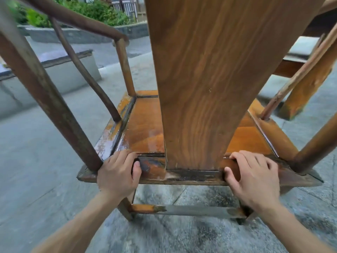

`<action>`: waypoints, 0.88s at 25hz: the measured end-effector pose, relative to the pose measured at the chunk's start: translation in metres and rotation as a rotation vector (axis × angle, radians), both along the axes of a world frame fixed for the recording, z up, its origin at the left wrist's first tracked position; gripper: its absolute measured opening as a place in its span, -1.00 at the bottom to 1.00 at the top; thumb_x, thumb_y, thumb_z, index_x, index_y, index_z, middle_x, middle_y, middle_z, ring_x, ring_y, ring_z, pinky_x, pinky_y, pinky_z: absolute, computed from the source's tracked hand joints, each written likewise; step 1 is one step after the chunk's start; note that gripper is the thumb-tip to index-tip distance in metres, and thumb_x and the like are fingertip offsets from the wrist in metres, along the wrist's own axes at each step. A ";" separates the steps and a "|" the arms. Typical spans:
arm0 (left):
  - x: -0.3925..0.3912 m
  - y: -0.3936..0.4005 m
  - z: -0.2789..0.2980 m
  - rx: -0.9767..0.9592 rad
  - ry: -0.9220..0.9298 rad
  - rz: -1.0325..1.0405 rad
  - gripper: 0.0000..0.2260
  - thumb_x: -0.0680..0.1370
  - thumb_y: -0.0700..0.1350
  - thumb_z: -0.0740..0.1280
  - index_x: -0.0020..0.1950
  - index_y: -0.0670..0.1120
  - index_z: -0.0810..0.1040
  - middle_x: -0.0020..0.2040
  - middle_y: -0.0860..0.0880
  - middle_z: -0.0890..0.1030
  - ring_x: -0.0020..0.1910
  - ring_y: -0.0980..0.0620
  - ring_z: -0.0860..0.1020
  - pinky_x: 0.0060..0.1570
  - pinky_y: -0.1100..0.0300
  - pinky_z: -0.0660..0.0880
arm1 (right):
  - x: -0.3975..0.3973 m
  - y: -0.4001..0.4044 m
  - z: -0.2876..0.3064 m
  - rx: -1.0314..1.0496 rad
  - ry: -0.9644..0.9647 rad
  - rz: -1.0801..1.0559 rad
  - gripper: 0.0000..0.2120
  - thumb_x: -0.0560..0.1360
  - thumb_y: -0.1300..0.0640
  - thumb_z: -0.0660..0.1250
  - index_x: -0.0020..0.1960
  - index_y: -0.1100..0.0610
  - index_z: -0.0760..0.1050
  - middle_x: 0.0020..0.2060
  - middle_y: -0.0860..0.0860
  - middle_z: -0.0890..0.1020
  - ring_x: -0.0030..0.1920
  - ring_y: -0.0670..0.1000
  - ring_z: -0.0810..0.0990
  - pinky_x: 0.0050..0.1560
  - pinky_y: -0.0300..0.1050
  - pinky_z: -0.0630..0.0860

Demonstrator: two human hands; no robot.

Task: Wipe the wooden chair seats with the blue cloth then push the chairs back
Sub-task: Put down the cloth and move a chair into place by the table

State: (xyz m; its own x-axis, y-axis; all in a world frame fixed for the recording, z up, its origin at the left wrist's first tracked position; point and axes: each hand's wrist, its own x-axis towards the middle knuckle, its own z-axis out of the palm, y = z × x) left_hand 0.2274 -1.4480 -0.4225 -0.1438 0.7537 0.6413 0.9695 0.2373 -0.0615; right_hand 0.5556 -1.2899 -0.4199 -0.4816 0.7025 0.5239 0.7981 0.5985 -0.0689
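Observation:
I look down from behind a wooden armchair whose wide back splat (215, 73) fills the middle of the head view. Its orange-brown seat (144, 128) shines wet on the left side. My left hand (116, 172) grips the seat's rear rail (191, 175) left of the splat, thumb on the rail's back face. My right hand (255, 178) holds the same rail right of the splat, fingers over the top. No blue cloth is in sight.
Curved armrests (76, 21) rise on both sides. A wooden table leg (306, 92) and its frame stand just beyond the chair at the right. Grey paving lies all around, with a low stone ledge (54, 70) and a planter with green shrubs at the left back.

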 end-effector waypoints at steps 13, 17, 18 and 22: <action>-0.138 0.284 0.001 -0.088 -0.091 -0.358 -0.66 0.58 0.03 0.06 0.00 -0.07 0.58 -0.01 0.01 0.61 -0.03 -0.08 0.58 -0.44 0.14 0.46 | -0.108 0.121 -0.004 0.068 0.035 -0.508 -0.62 0.49 -0.18 0.13 0.03 0.05 0.54 -0.08 -0.04 0.60 -0.01 0.12 0.53 0.11 0.12 0.40; -0.176 0.357 0.005 -0.115 -0.079 -0.454 -0.70 0.57 0.03 0.04 0.02 -0.05 0.53 0.02 0.03 0.57 -0.02 -0.06 0.54 -0.41 0.14 0.42 | -0.151 0.159 -0.002 0.024 0.023 -0.618 -0.59 0.48 -0.22 0.09 0.05 0.03 0.53 -0.07 -0.06 0.58 0.01 0.10 0.51 0.10 0.13 0.44; -0.183 0.373 0.005 -0.120 -0.067 -0.474 -0.70 0.57 0.03 0.04 0.02 -0.04 0.52 0.02 0.04 0.57 -0.02 -0.06 0.54 -0.42 0.15 0.41 | -0.158 0.168 -0.002 0.015 0.021 -0.642 -0.58 0.48 -0.22 0.08 0.06 0.02 0.53 -0.07 -0.06 0.58 0.02 0.10 0.51 0.10 0.12 0.44; -0.200 0.414 0.006 -0.117 -0.069 -0.546 -0.69 0.55 0.00 0.05 0.01 -0.06 0.55 0.02 0.02 0.59 -0.06 -0.07 0.55 -0.41 0.19 0.29 | -0.175 0.193 0.002 -0.019 -0.009 -0.703 -0.56 0.49 -0.23 0.04 0.10 0.00 0.52 -0.02 -0.06 0.58 0.06 0.10 0.51 0.12 0.11 0.43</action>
State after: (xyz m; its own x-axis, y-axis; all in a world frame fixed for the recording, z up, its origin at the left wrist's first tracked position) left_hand 0.0277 -1.0338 -0.4161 0.2487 0.7958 0.5521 0.9523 -0.3049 0.0106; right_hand 0.3808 -1.0969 -0.4182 0.0856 0.8581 0.5062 0.9960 -0.0604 -0.0659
